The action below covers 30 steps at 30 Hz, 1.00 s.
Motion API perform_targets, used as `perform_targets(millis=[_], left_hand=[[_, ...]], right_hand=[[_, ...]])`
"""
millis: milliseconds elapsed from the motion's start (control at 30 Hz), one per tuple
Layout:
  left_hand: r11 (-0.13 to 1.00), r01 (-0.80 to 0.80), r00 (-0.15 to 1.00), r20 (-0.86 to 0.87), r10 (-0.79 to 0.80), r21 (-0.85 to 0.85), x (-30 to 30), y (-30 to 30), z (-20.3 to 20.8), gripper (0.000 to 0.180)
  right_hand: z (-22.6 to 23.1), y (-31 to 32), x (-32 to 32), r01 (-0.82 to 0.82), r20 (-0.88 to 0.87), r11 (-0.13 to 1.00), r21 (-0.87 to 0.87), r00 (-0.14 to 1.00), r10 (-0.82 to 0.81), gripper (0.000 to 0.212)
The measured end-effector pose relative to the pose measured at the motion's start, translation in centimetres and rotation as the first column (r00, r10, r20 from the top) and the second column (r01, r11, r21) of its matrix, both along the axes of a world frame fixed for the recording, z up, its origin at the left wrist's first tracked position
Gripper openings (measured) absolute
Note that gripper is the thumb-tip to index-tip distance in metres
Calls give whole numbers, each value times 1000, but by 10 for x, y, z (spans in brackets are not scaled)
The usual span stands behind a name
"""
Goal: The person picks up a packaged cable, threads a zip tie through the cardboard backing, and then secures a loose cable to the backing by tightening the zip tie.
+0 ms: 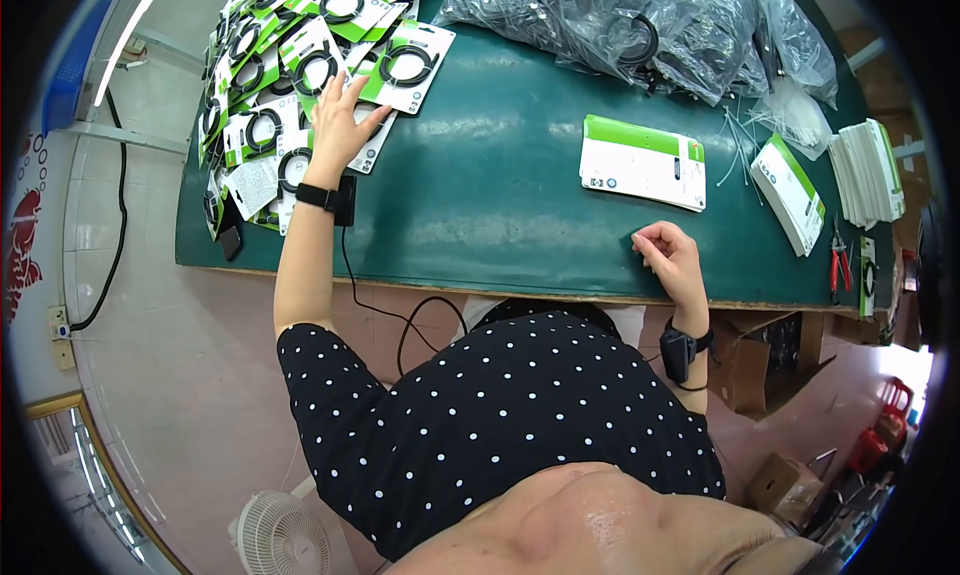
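Worktable point(480, 245), green-topped. Along its far edge: clear plastic bags point(560, 20), bulging with black cables. To the right: thin pale strips point(738, 147), strewn loose; fanned card stack point(789, 197); thick card bundle point(862, 175), edges upward; red-handled pliers point(840, 270); single narrow carded cable point(868, 275) at the table's side. Below table level: open cardboard box point(752, 375), right; white fan point(283, 537), lower left.

To the left: heap of carded cables point(263, 132), overlapping at many angles, crowding the left hand point(338, 127) on its far and left sides. Fingers there spread apart over the heap's right margin; exact contact not possible to tell. Right hand point(676, 260) near the front edge, fingers curled together, thumb close to forefinger.

Coiled cable on card point(408, 67): just right of left fingertips, coil upward, long axis slanting from far right to near left. Flat card stack point(640, 167): just beyond right hand, long axis left to right, right end slightly nearer the body, green band along far side.
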<state>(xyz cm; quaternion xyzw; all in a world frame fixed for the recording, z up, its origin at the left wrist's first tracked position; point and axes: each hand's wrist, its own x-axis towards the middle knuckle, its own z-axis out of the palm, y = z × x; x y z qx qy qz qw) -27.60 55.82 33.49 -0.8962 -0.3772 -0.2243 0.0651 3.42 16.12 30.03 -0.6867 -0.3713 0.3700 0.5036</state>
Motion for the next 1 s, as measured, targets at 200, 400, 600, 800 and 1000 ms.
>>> perform_targets(millis=[200, 400, 600, 800, 1000], left_hand=[[852, 365, 931, 166, -326, -375, 67, -86, 76, 40], [474, 671, 725, 372, -580, -570, 184, -131, 85, 32], [666, 745, 614, 411, -674, -22, 315, -102, 31, 39], [962, 274, 937, 224, -268, 5, 354, -78, 4, 48], [866, 374, 907, 327, -266, -333, 323, -87, 32, 40]], right_hand=[[19, -11, 17, 107, -212, 993, 55, 973, -93, 12], [9, -31, 30, 289, -521, 948, 130, 833, -183, 15], [-12, -44, 33, 259, -469, 940, 220, 874, -131, 14], [-14, -45, 35, 225, -481, 945, 237, 873, -88, 13], [-13, -47, 38, 197, -496, 947, 253, 867, -48, 13]])
